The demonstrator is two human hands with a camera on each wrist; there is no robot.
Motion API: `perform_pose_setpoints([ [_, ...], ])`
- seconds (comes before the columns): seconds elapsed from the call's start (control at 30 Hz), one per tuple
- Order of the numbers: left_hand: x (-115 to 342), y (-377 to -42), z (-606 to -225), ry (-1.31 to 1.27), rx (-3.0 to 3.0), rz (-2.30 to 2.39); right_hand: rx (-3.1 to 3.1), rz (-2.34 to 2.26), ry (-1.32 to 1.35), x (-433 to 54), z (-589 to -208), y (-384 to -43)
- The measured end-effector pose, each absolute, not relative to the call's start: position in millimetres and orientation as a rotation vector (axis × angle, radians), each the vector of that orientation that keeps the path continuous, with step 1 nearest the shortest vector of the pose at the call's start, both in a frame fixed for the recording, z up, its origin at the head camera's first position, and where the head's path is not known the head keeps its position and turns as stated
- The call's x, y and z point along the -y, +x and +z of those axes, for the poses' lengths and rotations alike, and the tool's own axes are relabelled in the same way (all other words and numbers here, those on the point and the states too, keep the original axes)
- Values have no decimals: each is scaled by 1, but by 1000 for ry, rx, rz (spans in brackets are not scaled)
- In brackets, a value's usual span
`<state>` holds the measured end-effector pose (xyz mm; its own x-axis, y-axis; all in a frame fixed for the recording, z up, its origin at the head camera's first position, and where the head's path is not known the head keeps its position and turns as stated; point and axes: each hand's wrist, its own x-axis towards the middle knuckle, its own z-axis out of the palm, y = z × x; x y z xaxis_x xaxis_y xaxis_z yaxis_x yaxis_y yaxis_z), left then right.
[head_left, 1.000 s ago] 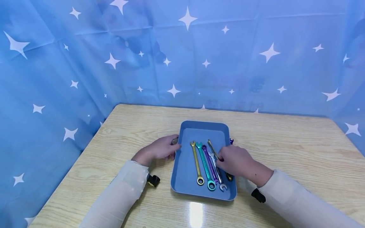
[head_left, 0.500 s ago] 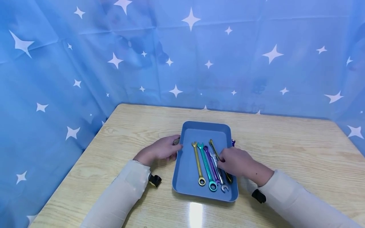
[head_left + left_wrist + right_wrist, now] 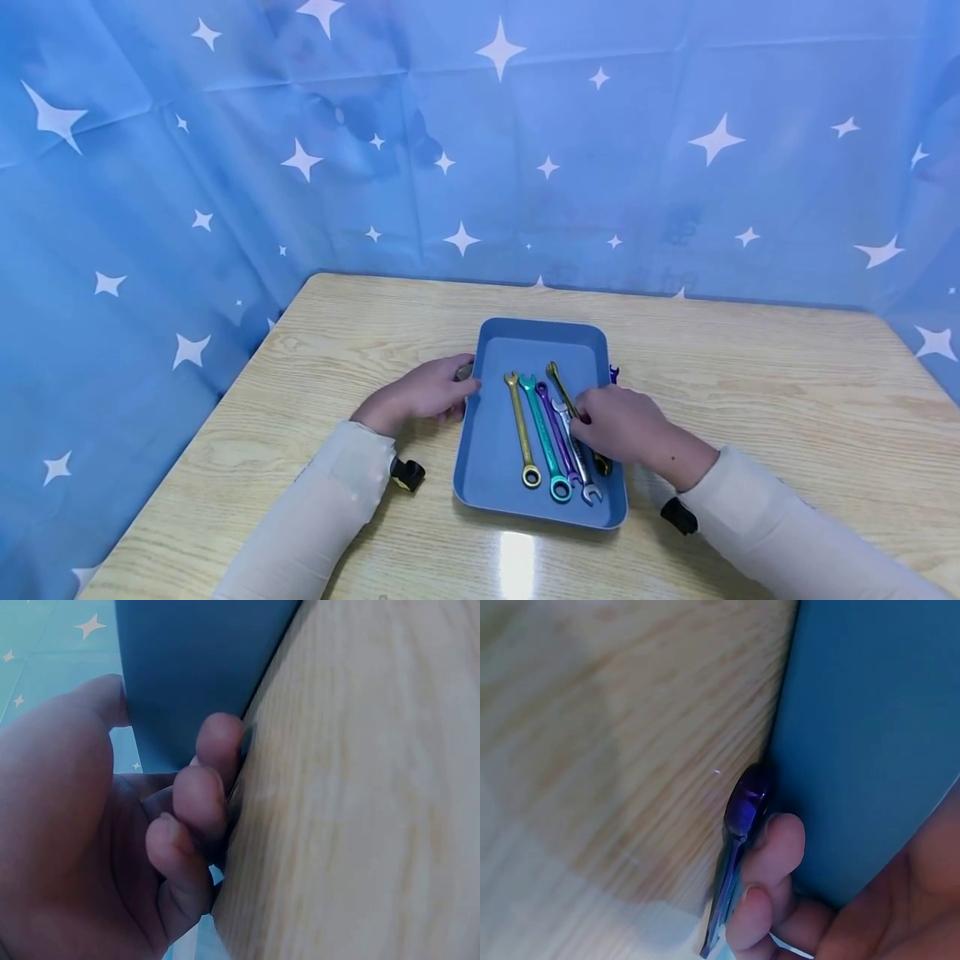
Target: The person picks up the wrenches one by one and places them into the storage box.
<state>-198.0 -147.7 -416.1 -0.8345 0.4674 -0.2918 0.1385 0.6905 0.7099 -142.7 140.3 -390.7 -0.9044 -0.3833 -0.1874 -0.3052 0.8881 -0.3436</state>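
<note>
A blue-grey tray [image 3: 487,487] holds several combination wrenches. My left hand [image 3: 422,390] grips its left wall, thumb at the rim and fingers [image 3: 199,801] curled low outside, close to the tabletop. Inside, from the left, lie a gold wrench [image 3: 521,427], a teal wrench [image 3: 545,433], a purple wrench [image 3: 557,432] and a silver wrench [image 3: 577,454]. Over the right wall, my right hand [image 3: 624,423] pinches a darker gold wrench [image 3: 561,384], covering its middle. Other right-hand fingers [image 3: 774,851] hang outside the wall, beside another purple wrench [image 3: 744,810] lying on the table.
The tray stands on a light wood-grain table [image 3: 375,317], its long side running away from me. A blue curtain with white stars [image 3: 570,208] hangs behind the table and along its left side. A bright reflection shows in front of the tray.
The darker gold wrench's far end has shifted slightly away from me and to the left within the tray, under my right hand. My left hand stays at the tray wall.
</note>
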Motion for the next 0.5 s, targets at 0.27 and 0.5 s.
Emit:
perform_pose_setpoints([
  [0.27, 148, -199, -416, 493, -2453, 970, -2837, -455, -528, -141, -388, -143],
  [0.5, 147, -199, -416, 470, -2449, 979, -2855, -456, -544, -141, -384, -143],
])
